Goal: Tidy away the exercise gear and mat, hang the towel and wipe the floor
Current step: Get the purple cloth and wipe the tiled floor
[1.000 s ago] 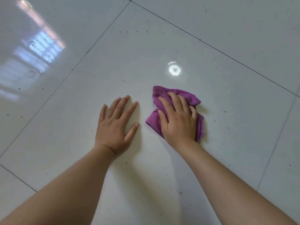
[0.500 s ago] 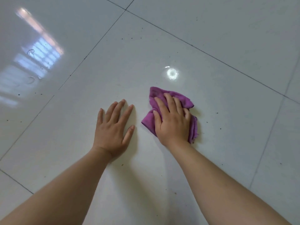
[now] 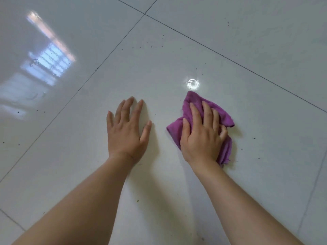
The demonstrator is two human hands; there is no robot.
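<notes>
We look down on a glossy white tiled floor [image 3: 177, 50], and both bare arms reach forward from the near edge onto one large tile. The left hand [image 3: 127, 131] lies flat on the tile, palm down, its fingers straight and slightly spread, and it holds nothing. Just to its right, with a strip of bare tile between them, the right hand [image 3: 201, 137] rests on a crumpled purple cloth [image 3: 223, 114]. Its fingers [image 3: 194, 112] lie nearly straight across the fabric and its thumb sits on the cloth's left fold, so it is pressing the cloth down on the floor rather than clutching it. The little finger is bent a little more than the others.

The purple cloth is bunched under that palm. It sticks out beyond the fingertips on the far side and runs down the right side of the hand to a frayed end near the wrist.

Just beyond the far tip of the cloth we see a small round glare spot [image 3: 192, 84] on the tile. Thin dark grout lines [image 3: 113, 50] cross at the far middle. A pale window reflection [image 3: 51, 61] shines on the far left tile. Small dark specks [image 3: 150, 47] are scattered over the floor, more thickly toward the far side.
</notes>
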